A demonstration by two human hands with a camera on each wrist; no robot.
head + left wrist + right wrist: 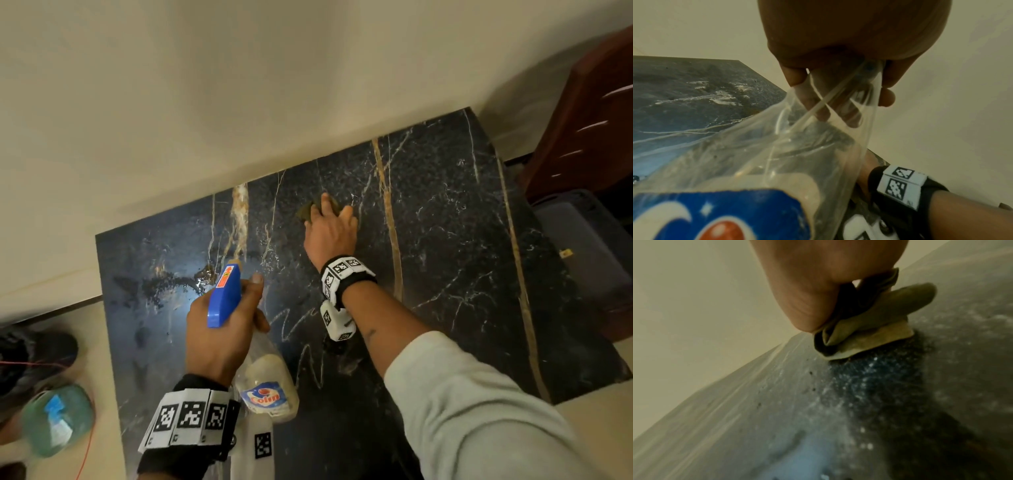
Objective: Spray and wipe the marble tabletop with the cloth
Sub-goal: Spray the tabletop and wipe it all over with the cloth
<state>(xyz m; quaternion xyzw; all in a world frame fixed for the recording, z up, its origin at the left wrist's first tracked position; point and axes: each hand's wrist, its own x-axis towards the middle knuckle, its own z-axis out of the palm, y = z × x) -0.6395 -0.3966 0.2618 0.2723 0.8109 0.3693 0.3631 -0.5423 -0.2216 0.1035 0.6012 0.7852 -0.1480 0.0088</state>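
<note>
Wiping: the right hand (pixel 330 230) presses a bunched olive cloth (pixel 310 209) on the tabletop (pixel 445 219), near the wall (pixel 239 85).
Right hand: fingers and thumb curled round the cloth (pixel 869 321), grasping it; the lowest fold lies flat on the marble (pixel 859 402).
Left hand: the left hand (pixel 219 329) grasps the neck of a bottle (pixel 267 383) and holds it above the near part of the tabletop, with the blue spray head (pixel 224 294) pointing to the far side.
Bottle: clear plastic, tilted, some pale liquid inside, blue label (pixel 719 216); the fingers (pixel 793 76) show through the plastic at the neck.
Tabletop: black marble with white and gold veins; a wet, shiny patch (pixel 178 281) lies left of the spray head, well apart from the cloth.
Wrists: both carry black bands with printed markers (pixel 188 416).
Floor: a green object (pixel 58 418) and a red wire (pixel 85 455) on the left, blurred.
</note>
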